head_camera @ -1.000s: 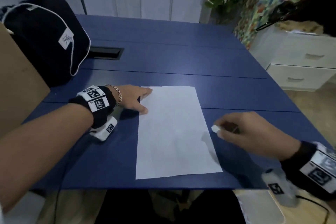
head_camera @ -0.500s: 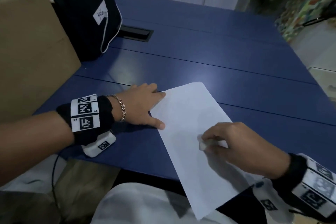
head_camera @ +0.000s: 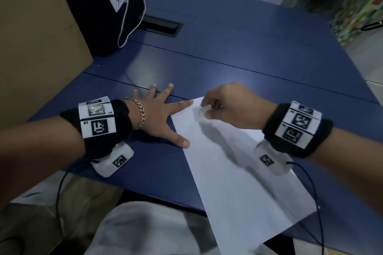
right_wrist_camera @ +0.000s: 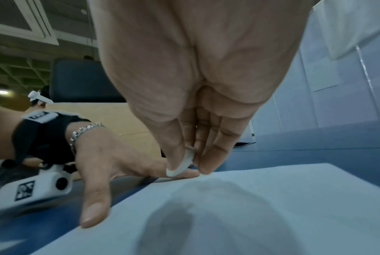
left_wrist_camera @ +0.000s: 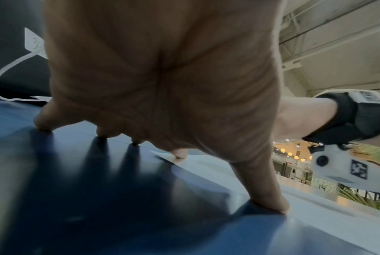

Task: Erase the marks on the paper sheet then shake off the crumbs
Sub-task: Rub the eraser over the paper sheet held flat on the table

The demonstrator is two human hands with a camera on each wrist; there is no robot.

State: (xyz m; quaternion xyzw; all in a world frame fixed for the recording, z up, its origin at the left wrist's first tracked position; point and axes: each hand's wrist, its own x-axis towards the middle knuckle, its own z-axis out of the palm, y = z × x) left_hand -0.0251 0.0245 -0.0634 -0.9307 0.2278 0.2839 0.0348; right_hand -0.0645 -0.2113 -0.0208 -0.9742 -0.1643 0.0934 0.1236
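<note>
A white paper sheet (head_camera: 238, 176) lies slanted on the blue table (head_camera: 228, 47), its near corner hanging over the front edge. My left hand (head_camera: 163, 114) is spread flat, index fingertip and thumb pressing the sheet's left edge and far corner; the sheet (left_wrist_camera: 315, 205) shows under the thumb in the left wrist view. My right hand (head_camera: 226, 107) pinches a small white eraser (head_camera: 204, 111) and holds it down on the paper near the far left corner. In the right wrist view the eraser (right_wrist_camera: 182, 166) sits between thumb and fingertips against the sheet (right_wrist_camera: 271, 207). No marks are visible on the paper.
A black backpack (head_camera: 99, 6) with a white tag and a brown cardboard box (head_camera: 35, 37) stand at the back left. A black cable slot (head_camera: 161, 26) is set in the table behind them. Wrist-camera cables hang over the front edge.
My right hand has carried the eraser from the sheet's right side across it to the far left corner. The left hand's fingers have spread wider. The view has turned left and tilted down.
</note>
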